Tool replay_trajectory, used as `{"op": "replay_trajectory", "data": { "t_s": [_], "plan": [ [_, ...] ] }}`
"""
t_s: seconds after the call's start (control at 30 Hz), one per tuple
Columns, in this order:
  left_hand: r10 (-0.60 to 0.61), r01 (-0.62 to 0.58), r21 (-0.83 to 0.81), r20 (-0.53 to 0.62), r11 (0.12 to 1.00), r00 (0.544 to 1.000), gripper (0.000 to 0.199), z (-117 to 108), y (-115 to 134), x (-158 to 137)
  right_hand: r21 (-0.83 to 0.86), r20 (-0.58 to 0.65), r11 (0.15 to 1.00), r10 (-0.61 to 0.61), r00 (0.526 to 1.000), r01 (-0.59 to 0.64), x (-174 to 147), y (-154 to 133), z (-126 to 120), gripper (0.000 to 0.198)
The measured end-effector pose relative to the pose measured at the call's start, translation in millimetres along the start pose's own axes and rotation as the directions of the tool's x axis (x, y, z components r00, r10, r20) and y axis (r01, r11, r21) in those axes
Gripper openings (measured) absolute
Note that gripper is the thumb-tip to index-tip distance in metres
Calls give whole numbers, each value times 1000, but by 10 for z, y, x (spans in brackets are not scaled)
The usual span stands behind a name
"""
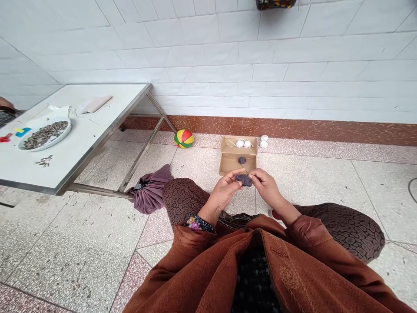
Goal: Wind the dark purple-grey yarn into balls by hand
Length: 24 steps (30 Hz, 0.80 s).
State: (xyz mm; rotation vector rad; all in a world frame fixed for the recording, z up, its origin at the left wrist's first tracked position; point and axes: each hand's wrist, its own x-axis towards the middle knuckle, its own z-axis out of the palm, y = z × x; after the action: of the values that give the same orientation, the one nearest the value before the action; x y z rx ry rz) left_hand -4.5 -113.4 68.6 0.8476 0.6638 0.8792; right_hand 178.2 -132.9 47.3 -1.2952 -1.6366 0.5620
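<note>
Just below and right of the frame's centre, a small bundle of dark purple-grey yarn point(245, 180) was held between the curled fingers and thumb of the left hand point(226, 188). By the nearly closed right hand point(265, 186), a thin dark strand point(245, 170) was pinched at the fingertips. Directly above, a round, dark purple-grey yarn ball point(242, 160) was contained in an open brown cardboard box point(227, 164).

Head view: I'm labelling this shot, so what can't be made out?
In the head view:
Yarn piece: partly hidden by the left hand.
Right hand: whether it grips a hook or needle is too small to tell.
Dark object: cut off by the top edge.
Other person: cut off by the left edge.
</note>
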Motion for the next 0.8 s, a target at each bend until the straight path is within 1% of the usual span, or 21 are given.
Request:
{"op": "replay_trajectory", "data": {
  "t_s": [0.13,0.2,0.3,0.4,0.53,0.6,0.67,0.73,0.8],
  "plan": [
    [-26,16,-130,-75,991,997,32,11,-6,17,-19,43,999,36,998,-35,-179,65,134,27],
    [-40,24,-163,-98,986,994,32,14,-16,25,-30,55,999,32,998,-31,-219,75,164,27],
    [-34,13,-175,-113,984,993,33,10,-30,35,-27,60,1000,-1,998,3,-234,62,170,23],
    [15,-31,-113,-140,993,990,35,-5,-46,50,-31,82,997,-67,994,70,-244,-5,137,19],
    [121,-100,116,-189,988,975,37,-25,-63,58,-43,160,982,-177,971,186,-206,-153,27,18],
    [137,-101,214,-161,972,977,42,-26,-60,48,-45,172,976,-203,964,214,-129,-200,-46,18],
    [108,-81,259,-94,963,990,48,-19,-49,31,-36,135,978,-199,971,205,-27,-198,-110,18],
    [63,-57,252,-13,966,998,52,-10,-34,13,0,95,987,-158,983,159,61,-153,-148,19],
    [26,-36,213,49,976,998,55,-2,-22,-2,60,73,996,-75,994,71,99,-88,-148,21]
  ]
}}
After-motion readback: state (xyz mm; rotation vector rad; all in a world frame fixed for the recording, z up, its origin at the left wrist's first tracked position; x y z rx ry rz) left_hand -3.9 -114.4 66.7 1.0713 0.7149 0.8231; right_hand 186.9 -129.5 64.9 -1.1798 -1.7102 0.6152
